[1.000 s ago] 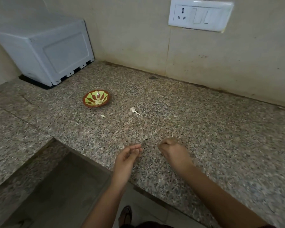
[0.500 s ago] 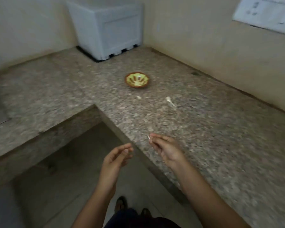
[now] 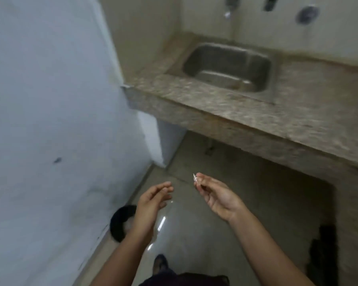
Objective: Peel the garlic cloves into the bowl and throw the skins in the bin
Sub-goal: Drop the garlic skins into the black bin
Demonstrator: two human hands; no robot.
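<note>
A single wide-angle view, worn on the person's head, looks forward and steeply down. Both forearms cross the bottom edge, and the left hand (image 3: 153, 200) and right hand (image 3: 217, 195) sit nearest the lens, low in the middle of the frame. Beneath them lies the floor (image 3: 246, 213), seen almost from straight above. The counter (image 3: 256, 116) with its sink (image 3: 225, 67) stands farther off at upper right, viewed obliquely from above, and a pale wall (image 3: 39, 120) runs close along the left side. The frame is tilted and softly blurred
</note>
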